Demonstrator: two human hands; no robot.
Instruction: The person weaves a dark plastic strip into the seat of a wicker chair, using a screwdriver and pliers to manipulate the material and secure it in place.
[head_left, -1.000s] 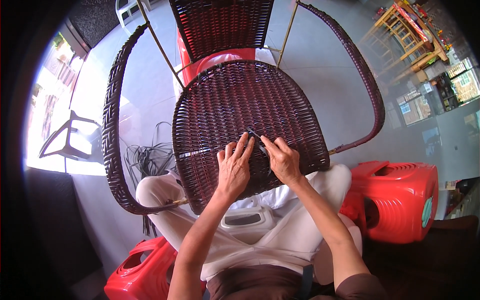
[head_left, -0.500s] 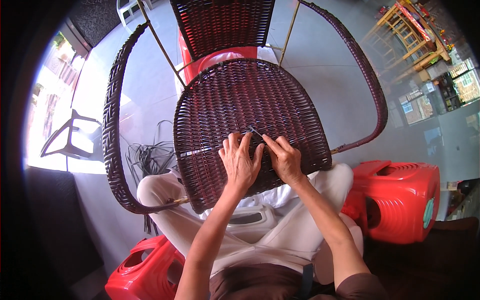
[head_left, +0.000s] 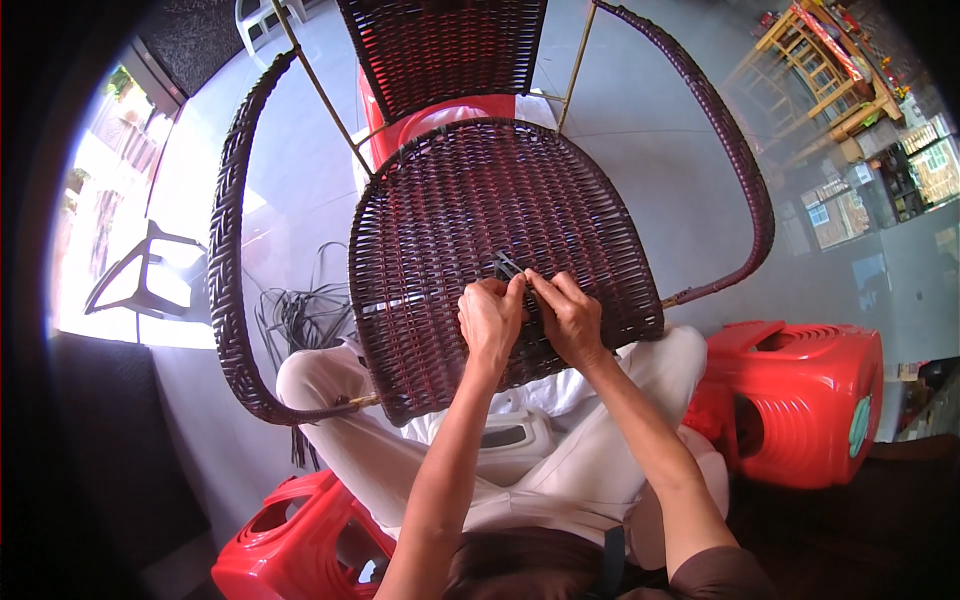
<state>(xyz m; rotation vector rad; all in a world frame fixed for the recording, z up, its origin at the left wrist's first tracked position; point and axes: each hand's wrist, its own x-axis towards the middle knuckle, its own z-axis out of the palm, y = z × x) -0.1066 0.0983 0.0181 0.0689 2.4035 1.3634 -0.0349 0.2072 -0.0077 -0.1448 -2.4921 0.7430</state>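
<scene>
Shows dark reddish-brown basketweave on seat (head_left: 490, 190), brown herringbone braid on left armrest (head_left: 230, 250), dark grey on strip (head_left: 508, 263), red on stools (head_left: 800, 400), cream on trousers (head_left: 345, 430).

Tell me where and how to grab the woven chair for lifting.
Probably best by the left armrest and right armrest together, coming from the outer sides. Both bow outward, with open space between them and the woven seat, so fingers should wrap fully around each, and a hold on both sides should keep the load balanced.
</scene>
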